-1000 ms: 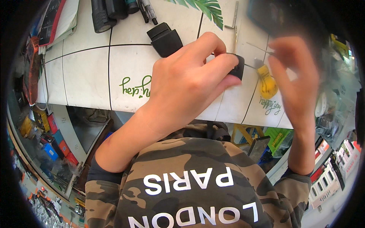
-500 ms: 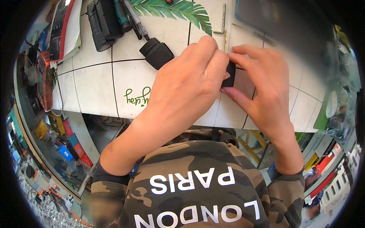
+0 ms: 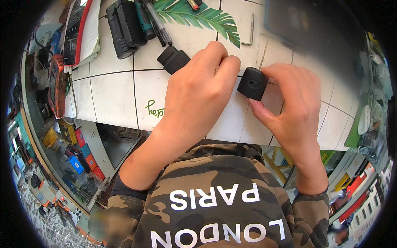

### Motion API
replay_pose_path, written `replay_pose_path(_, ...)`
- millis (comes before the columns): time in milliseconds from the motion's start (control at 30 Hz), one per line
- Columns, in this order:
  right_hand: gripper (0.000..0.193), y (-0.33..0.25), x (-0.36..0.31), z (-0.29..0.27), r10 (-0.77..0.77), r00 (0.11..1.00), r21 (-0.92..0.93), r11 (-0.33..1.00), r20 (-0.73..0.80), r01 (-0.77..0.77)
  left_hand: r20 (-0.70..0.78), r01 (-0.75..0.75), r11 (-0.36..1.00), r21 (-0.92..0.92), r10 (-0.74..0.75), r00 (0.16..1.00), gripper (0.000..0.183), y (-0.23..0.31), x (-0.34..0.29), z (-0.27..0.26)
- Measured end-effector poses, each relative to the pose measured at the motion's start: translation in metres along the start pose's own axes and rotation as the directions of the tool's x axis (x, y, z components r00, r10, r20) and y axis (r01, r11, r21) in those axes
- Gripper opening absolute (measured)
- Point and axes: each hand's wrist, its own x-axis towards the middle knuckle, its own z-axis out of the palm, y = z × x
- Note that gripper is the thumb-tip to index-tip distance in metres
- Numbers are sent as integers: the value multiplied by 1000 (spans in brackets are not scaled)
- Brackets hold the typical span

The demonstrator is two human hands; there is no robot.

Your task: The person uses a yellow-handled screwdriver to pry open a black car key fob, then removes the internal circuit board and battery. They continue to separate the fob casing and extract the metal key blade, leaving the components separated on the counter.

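Between the thumb and fingers of my right hand (image 3: 295, 91) is a small black plastic block (image 3: 252, 84) with rounded corners and a round recess in its face. To its left, my left hand (image 3: 202, 84) is closed, back upward and apart from the block. Its fingertips are hidden, so whatever they pinch cannot be seen. A thin metal rod (image 3: 263, 54) shows just beyond the block. Close by the left knuckles lies another black block-shaped part (image 3: 173, 60) on the white tiled tabletop (image 3: 109, 93).
An L-shaped hex key (image 3: 252, 29) lies beyond my hands. At the far left are a black tool (image 3: 120, 29), a pen (image 3: 157, 20), a red-edged device (image 3: 76, 33) and an orange-cased meter (image 3: 56, 87). A dark blurred panel (image 3: 314, 29) fills the far right.
My left hand has drawn away to the left from the black block, which now shows its face. My right hand still holds it. The whole view has shifted slightly.
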Motion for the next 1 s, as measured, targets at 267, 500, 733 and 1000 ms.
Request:
replay_pose_path(267,40,-5,5,-2,29,999,54,998,-19,-28,-3,125,938,-322,-133,991,36,1,0,-16)
replay_pose_path(500,46,-12,13,-5,-33,987,105,993,-158,50,247,397,733,-553,-311,918,43,22,10,-14)
replay_pose_path(733,46,-11,19,4,64,974,450,892,-219,43,225,394,618,-680,-336,915,36,18,15,-15)
replay_pose_path(1000,52,-11,23,0,242,970,870,474,23,-139,82,276,702,-656,-297,951,36,11,20,-19)
